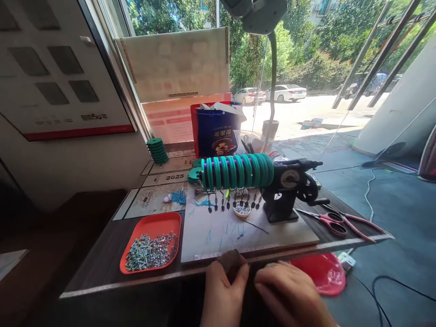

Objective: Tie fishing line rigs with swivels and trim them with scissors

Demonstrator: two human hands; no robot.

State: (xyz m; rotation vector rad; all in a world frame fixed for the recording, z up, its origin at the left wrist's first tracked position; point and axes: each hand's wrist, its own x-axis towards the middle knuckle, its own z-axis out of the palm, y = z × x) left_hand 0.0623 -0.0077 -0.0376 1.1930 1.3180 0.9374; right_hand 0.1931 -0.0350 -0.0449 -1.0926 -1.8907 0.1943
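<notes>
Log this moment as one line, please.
left hand: pinching dark cloth at table edge | right hand: beside it, closed | orange tray: small metal parts

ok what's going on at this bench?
A person sits at the table, both hands at its near edge. The left hand pinches a small dark piece between thumb and fingers; the right hand rests beside it, touching the same dark material. Farther back, a black hand-crank machine carries a row of green rings. An orange tray of small metal parts lies left, red scissors right.
</notes>
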